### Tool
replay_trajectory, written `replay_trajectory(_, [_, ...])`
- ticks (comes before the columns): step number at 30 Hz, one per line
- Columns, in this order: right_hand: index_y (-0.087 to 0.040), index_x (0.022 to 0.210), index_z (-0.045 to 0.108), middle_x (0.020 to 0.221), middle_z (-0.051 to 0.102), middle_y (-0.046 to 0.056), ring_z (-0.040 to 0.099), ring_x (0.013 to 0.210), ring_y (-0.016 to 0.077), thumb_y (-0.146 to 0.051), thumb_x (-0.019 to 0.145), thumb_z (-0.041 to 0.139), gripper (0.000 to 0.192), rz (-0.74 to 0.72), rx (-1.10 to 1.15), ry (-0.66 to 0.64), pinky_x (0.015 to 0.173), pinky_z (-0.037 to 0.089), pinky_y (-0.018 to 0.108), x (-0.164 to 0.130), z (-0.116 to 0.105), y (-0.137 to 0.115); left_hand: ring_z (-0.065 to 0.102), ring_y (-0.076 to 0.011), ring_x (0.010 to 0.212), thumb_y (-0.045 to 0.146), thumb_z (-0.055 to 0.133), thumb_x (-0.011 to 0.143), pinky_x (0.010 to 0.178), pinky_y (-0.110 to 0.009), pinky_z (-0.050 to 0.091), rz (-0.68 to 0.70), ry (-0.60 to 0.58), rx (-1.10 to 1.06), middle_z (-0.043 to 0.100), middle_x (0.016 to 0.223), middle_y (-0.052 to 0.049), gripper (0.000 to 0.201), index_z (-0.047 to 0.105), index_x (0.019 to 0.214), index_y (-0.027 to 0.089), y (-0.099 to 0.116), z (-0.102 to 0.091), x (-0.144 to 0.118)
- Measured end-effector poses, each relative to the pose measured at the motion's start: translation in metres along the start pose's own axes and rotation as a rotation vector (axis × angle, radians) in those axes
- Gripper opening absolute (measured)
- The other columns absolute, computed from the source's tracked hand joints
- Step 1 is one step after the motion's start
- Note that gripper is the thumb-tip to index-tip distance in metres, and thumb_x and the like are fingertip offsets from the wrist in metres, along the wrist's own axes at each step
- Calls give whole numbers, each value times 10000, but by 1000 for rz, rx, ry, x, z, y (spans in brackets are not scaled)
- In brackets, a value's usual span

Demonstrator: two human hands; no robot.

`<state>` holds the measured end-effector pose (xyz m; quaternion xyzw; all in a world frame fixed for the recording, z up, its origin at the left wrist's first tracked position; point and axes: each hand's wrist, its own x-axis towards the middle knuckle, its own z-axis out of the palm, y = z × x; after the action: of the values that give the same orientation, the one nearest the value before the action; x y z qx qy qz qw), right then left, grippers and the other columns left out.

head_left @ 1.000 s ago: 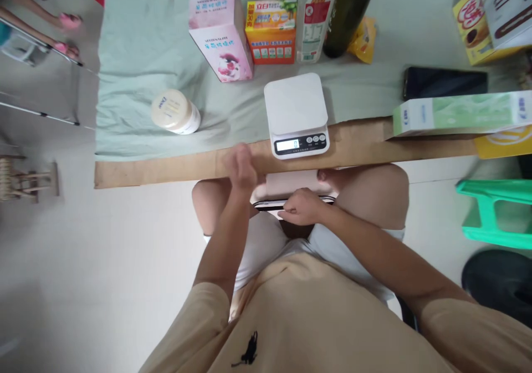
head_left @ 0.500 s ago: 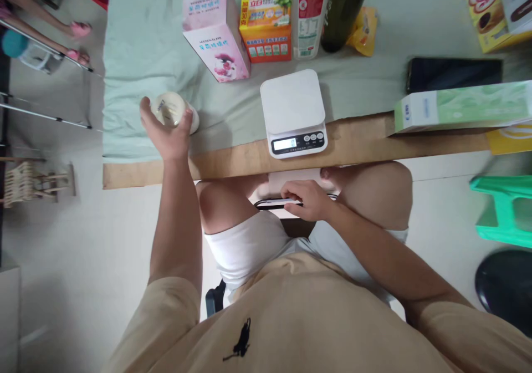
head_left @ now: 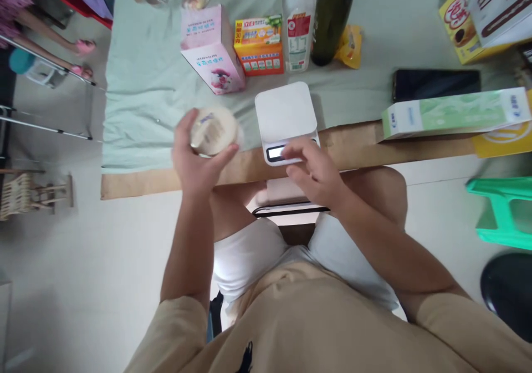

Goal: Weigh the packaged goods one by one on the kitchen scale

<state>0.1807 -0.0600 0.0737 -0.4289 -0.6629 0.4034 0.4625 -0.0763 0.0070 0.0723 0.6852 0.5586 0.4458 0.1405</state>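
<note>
Beyond both of my hands I see the table, its pale green cloth reaching out past my fingertips. Far out to the right of my right hand lies a long green-and-white box, flat along the table's edge, likely parked clear of the work. Just ahead of my right hand sits the white scale; that hand is loosely open, holding nothing, fingers over the button panel at the scale's near edge. My left hand grips the round cream jar from below, fingers wrapped round it, just left of the scale, lid facing up at me.
</note>
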Motion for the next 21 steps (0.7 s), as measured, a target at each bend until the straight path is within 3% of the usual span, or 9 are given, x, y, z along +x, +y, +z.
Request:
replay_trajectory(2, [-216, 1327, 504, 1422, 581, 95, 559, 1348, 183, -397, 966, 485, 404, -15, -18, 41, 1165, 479, 392, 20, 0, -4, 587, -276, 1388, 594, 879, 660, 1189, -427, 510, 37, -121, -19, 595, 1456, -81, 879, 529, 1401, 275, 27, 23, -4])
replay_trajectory(4, [-206, 1441, 418, 1592, 446, 103, 414, 1525, 193, -445, 974, 468, 526, -8, -57, 74, 1299, 361, 429, 35, -2, -1, 567, -286, 1420, 598, 853, 701, 1197, -430, 502, 79, -212, -54, 585, 1473, -90, 838, 530, 1408, 284, 48, 49, -5])
replay_trajectory(6, [-200, 1473, 391, 1637, 400, 97, 357, 1572, 196, -492, 981, 449, 575, 7, -70, 132, 1355, 279, 439, 44, -6, 8, 538, -287, 1454, 597, 829, 735, 1224, -431, 476, 107, -256, -106, 569, 1500, -103, 799, 538, 1407, 276, 59, 72, -1])
replay_trajectory(9, [-235, 1465, 412, 1620, 430, 66, 384, 1558, 211, -625, 975, 407, 626, 32, -25, 208, 1362, 291, 434, 52, -16, 31, 521, -278, 1463, 614, 841, 709, 1251, -429, 443, 131, -299, -199, 568, 1511, -93, 802, 556, 1387, 295, 61, 96, 12])
replay_trajectory(12, [-272, 1406, 486, 1590, 465, 31, 385, 1549, 211, -751, 943, 374, 676, 4, -42, 230, 1369, 289, 407, 63, -23, 49, 516, -287, 1451, 626, 888, 628, 1256, -447, 426, 128, -339, -254, 575, 1503, -69, 868, 558, 1373, 328, 53, 107, 27])
replay_trajectory(16, [-337, 1347, 535, 1534, 524, -20, 367, 1546, 189, -778, 935, 377, 623, -39, -84, 208, 1374, 281, 406, 80, -22, 59, 503, -280, 1452, 665, 871, 622, 1261, -446, 394, 69, -328, -307, 566, 1513, -57, 873, 553, 1364, 332, 42, 109, 40])
replay_trajectory(21, [-280, 1315, 562, 1521, 536, 49, 423, 1522, 241, -807, 903, 414, 685, -85, -28, 214, 1356, 310, 457, 94, -15, 64, 484, -239, 1448, 749, 760, 710, 1215, -426, 395, 11, -296, -356, 595, 1480, -81, 844, 524, 1372, 281, 34, 111, 50])
